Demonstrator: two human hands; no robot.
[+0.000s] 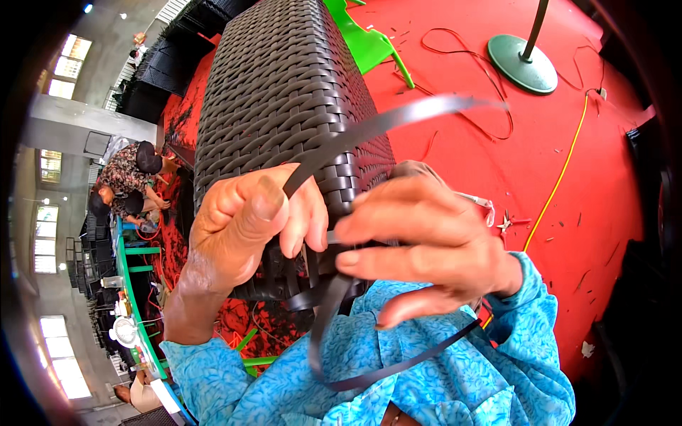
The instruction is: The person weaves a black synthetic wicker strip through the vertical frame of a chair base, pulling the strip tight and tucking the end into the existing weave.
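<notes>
Woven body: a dark brown, box-shaped piece of plaited flat synthetic cane (273, 92), which lay lengthwise in front of the person, its near end at the two hands.
Working strand: a dark, flat, glossy flexible strip (355, 135), which arched from the left hand toward the upper right, its far end blurred.
Lower loop: a curved dark band (318, 341), which hung below the hands before the clothing; whether it joined the upper strip could not be told.
Left hand (252, 224): pinched the strip between thumb and fingers, beside the woven end.
Right hand (430, 245): blurred, fingers extended and thumb apart, fingertips near the woven end and the band; whether it grasped anything could not be told.
Clothing: a bright blue patterned garment (455, 376) with long sleeves.
Ground: a red floor (511, 177), strewn with dark scraps.
Upper right: a bright green plastic chair (366, 46); a round green base (522, 65) with an upright pole.
Right: a yellow cord (565, 174) along the floor.
Left: a green-framed table (142, 250); a white round fan (124, 331).
</notes>
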